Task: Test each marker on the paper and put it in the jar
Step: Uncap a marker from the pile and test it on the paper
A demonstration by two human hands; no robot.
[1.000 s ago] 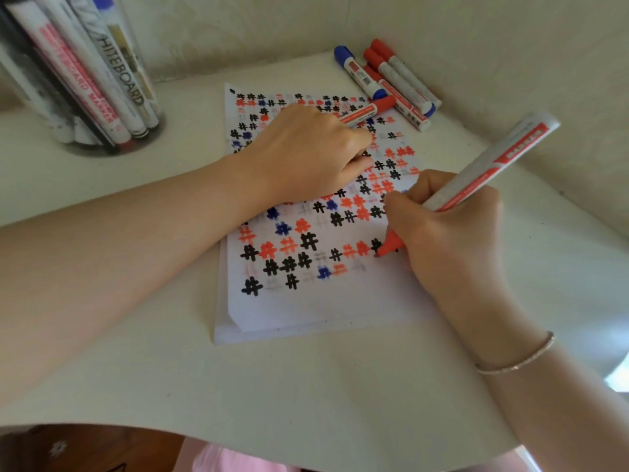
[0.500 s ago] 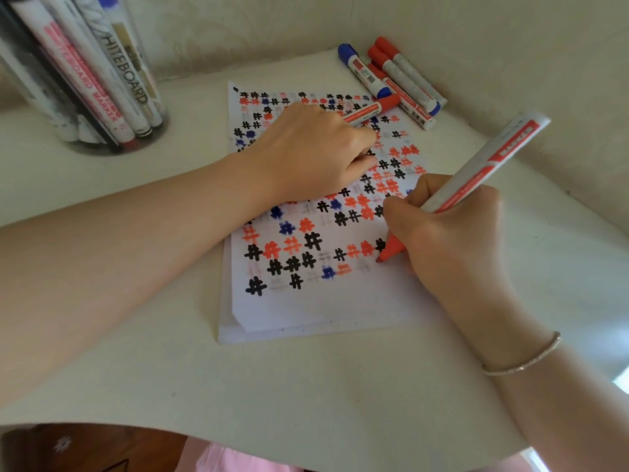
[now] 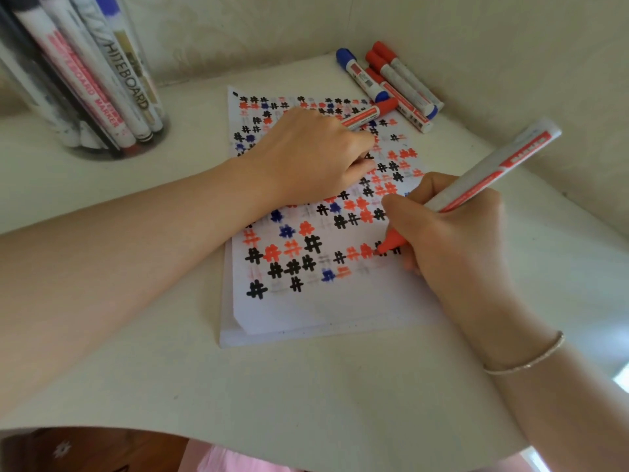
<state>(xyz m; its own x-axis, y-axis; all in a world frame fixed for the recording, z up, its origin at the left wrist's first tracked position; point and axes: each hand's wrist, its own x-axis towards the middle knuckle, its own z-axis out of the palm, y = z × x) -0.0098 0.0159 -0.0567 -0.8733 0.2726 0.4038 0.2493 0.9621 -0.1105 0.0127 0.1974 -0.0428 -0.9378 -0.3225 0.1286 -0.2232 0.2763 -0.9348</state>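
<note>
A white paper [image 3: 323,311] covered in red, black and blue hash marks lies on the table. My right hand [image 3: 452,247] grips an uncapped red marker [image 3: 490,175], whose red tip touches the paper in the lower row of marks. My left hand [image 3: 313,155] rests on the paper's upper part and holds a second red marker [image 3: 371,114] that sticks out past its fingers. The clear jar [image 3: 143,107] stands at the far left with several markers in it.
A small pile of red and blue capped markers [image 3: 391,80] lies by the wall at the back right. The wall runs close along the right side. The table's front edge [image 3: 306,447] curves near the bottom, above pink cloth.
My right hand has nudged the red tip slightly along the lower row of marks. My left hand has stayed in place on the paper.
</note>
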